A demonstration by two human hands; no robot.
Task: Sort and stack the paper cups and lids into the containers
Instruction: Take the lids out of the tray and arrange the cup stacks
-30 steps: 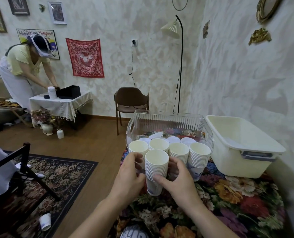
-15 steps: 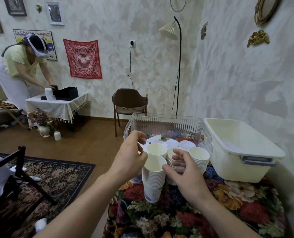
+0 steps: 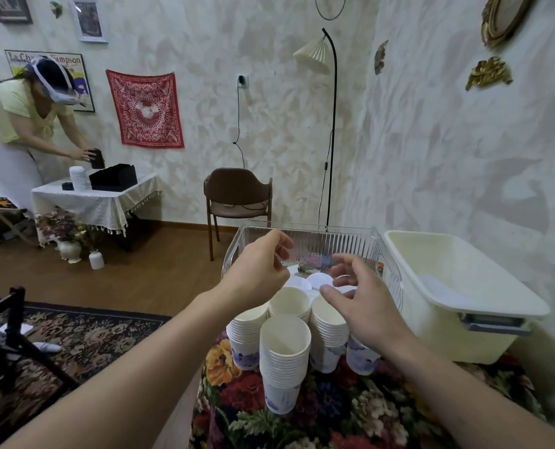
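Above cup stacks (image 3: 285,358), hands (image 3: 315,280) empty, half-curled.

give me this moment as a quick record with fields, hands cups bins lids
left hand: raised above the cup stacks, fingers loosely curled, nothing visibly held
right hand: fingers spread over the rear cup stacks, holding nothing
cup stacks: several upright stacks of nested paper cups on the floral tablecloth, in front of the clear bin
clear ribbed bin: behind the stacks, holds loose white lids
cream tub: to the right of the clear bin, against the wall
task state: stacks still outside both containers
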